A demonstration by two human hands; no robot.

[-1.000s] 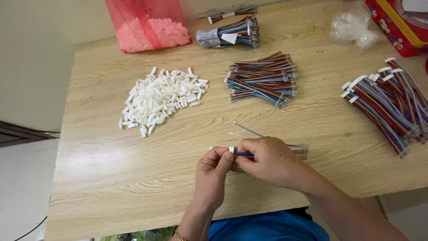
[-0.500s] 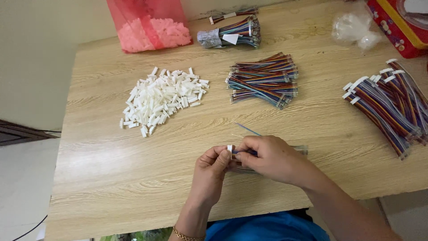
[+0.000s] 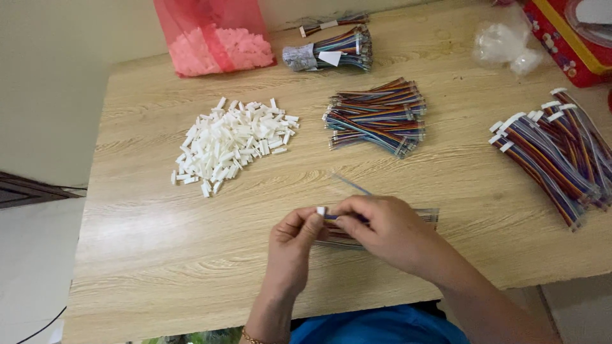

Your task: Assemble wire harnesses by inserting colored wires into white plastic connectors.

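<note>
My left hand (image 3: 294, 237) pinches a small white plastic connector (image 3: 321, 211) between thumb and fingers. My right hand (image 3: 382, 229) holds a flat multicoloured ribbon wire (image 3: 428, 215) against that connector; the wire's far end sticks out to the right of the hand. Both hands meet just above the wooden table (image 3: 153, 255) near its front edge. A thin loose blue wire (image 3: 350, 185) lies just beyond my right hand.
A heap of white connectors (image 3: 233, 143) lies mid-left. A pile of multicoloured wires (image 3: 377, 116) sits at centre, wires with connectors fitted (image 3: 553, 153) at right. A red bag of connectors (image 3: 217, 38), a bundled wire pack (image 3: 331, 51), a clear bag (image 3: 507, 43) and a red box (image 3: 570, 35) line the back.
Both hands have stayed in place with small finger movements; the white connector has shifted slightly at the wire's end.
</note>
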